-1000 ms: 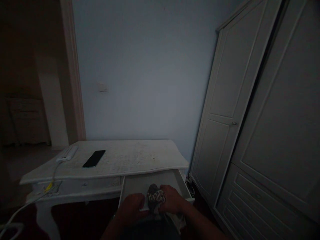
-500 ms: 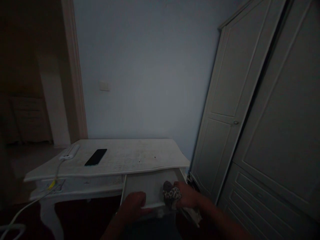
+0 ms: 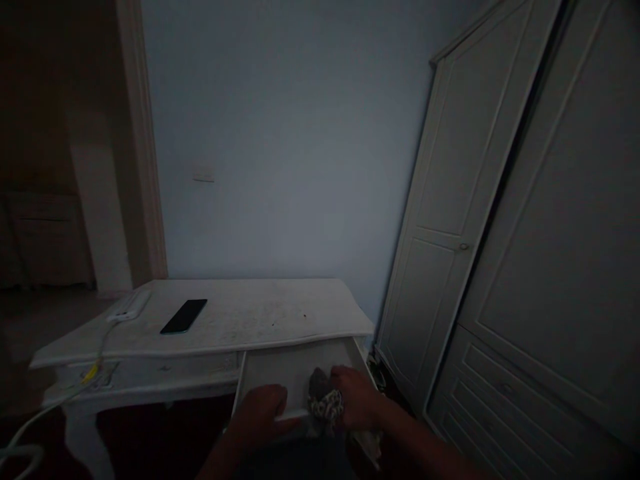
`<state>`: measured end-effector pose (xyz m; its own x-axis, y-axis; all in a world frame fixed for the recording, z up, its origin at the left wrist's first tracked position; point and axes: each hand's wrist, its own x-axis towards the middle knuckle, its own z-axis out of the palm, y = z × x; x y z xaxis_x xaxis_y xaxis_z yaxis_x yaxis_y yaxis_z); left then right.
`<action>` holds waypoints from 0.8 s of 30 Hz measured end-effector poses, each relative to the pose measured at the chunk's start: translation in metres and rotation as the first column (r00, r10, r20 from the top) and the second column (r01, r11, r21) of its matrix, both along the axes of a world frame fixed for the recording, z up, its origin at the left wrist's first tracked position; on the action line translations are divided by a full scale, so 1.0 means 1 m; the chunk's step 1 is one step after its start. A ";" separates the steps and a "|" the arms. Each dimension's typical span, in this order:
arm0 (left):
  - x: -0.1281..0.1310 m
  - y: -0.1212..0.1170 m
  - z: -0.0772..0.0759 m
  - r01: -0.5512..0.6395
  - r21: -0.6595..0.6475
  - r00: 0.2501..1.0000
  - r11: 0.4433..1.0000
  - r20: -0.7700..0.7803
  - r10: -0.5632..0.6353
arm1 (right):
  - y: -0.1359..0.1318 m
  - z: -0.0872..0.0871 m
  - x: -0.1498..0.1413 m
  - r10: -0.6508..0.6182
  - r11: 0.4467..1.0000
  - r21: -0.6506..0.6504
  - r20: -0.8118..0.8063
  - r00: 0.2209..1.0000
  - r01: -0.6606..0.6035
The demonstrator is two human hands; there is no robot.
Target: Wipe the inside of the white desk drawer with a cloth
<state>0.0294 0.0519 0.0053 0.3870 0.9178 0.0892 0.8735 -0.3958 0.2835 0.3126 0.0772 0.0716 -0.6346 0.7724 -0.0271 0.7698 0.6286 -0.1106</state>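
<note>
A white desk drawer [image 3: 270,373] is pulled out below the desktop. My left hand [image 3: 263,410] is closed on the drawer's front left part, thumb on the rim. In my right hand [image 3: 353,398] is a bunched grey cloth [image 3: 325,400] with a black-and-white patterned part. That cloth lies over the drawer's front edge at the right. The far side of my right hand's grip is hidden, and the scene is dim.
On the white desk [image 3: 265,307] lie a dark phone [image 3: 184,317] and a white power strip [image 3: 129,307] whose cable [image 3: 55,407] hangs off the left. A tall wardrobe [image 3: 450,200] stands on the right. Behind is a pale blue wall [image 3: 285,147].
My right hand and the cloth have shifted left along the drawer's front edge. My left hand keeps its hold. The whole view has moved slightly.
</note>
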 end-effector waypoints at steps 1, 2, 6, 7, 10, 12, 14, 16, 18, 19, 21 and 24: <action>-0.004 -0.001 -0.006 0.002 0.040 1.000 0.999 -0.001 -0.002 | 0.000 -0.002 -0.006 0.023 1.000 0.018 0.000 1.000 -0.023; -0.010 -0.002 -0.014 0.001 0.091 1.000 0.996 0.002 -0.001 | 0.001 -0.002 -0.008 0.047 0.999 0.026 0.003 0.999 -0.047; -0.056 -0.015 -0.053 -0.074 0.243 0.994 0.967 0.091 0.054 | 0.003 0.008 0.017 0.049 0.999 -0.011 0.062 0.997 -0.048; -0.069 -0.020 -0.062 -0.109 0.273 0.987 0.956 0.144 0.072 | 0.003 0.013 0.030 0.002 1.000 -0.019 0.092 0.996 0.000; -0.093 -0.034 -0.080 -0.240 0.322 0.937 0.916 0.322 0.132 | 0.000 0.026 0.067 -0.159 0.986 -0.021 0.157 0.975 0.164; -0.094 -0.041 -0.083 -0.309 0.291 0.877 0.906 0.455 0.153 | -0.001 0.031 0.080 -0.194 0.980 -0.015 0.153 0.969 0.198; -0.089 -0.045 -0.082 -0.340 0.248 0.821 0.907 0.548 0.158 | -0.002 0.029 0.074 -0.158 0.987 -0.009 0.135 0.978 0.160; -0.084 -0.045 -0.078 -0.363 0.224 0.791 0.904 0.587 0.172 | -0.002 0.022 0.045 -0.077 0.997 -0.011 0.115 0.990 0.079; -0.082 -0.045 -0.075 -0.379 0.207 0.782 0.902 0.593 0.193 | -0.002 0.012 -0.003 0.017 1.000 0.002 0.071 0.997 -0.017; -0.082 -0.044 -0.073 -0.389 0.197 0.776 0.900 0.596 0.205 | -0.003 0.006 -0.033 0.056 0.998 0.030 0.048 0.997 -0.058; -0.084 -0.045 -0.069 -0.427 0.166 0.753 0.889 0.609 0.248 | -0.006 -0.005 -0.095 0.123 0.990 0.065 0.037 0.992 -0.125; -0.088 -0.047 -0.064 -0.514 0.094 0.711 0.853 0.604 0.361 | -0.012 -0.015 -0.167 0.213 0.972 0.102 -0.014 0.977 -0.211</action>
